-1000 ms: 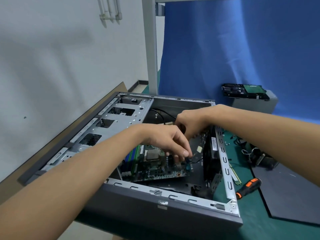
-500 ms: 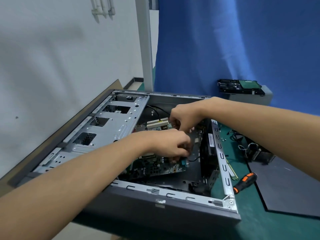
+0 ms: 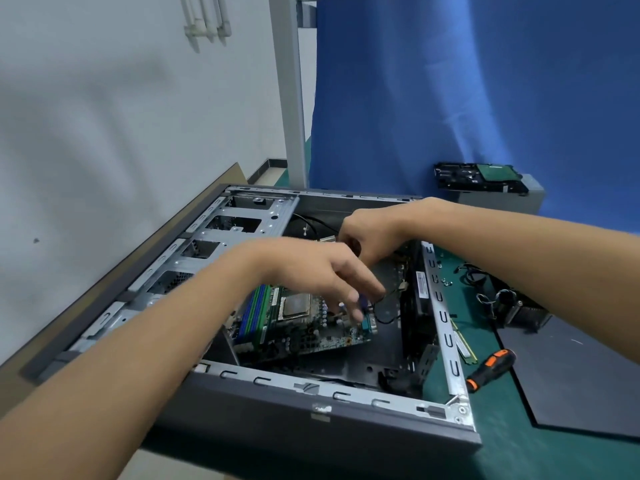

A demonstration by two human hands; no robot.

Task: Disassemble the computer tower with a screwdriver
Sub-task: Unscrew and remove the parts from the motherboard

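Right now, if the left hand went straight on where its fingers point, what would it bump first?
Probably the circuit board just under the left hand, though depth is unclear.

Opened grey tower point(image 3: 277, 427) lies flat; orange-black screwdriver point(image 3: 491, 368) beside it.

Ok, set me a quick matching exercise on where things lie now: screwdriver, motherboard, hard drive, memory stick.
Things: 1 screwdriver; 2 motherboard; 3 hard drive; 4 memory stick.
Places: A on the grey box by the blue backdrop; B inside the open case, under the left hand; C on the green mat, along the case's right rail; D on the green mat, at the dark panel's edge.
Pairs: 1-D; 2-B; 3-A; 4-C.
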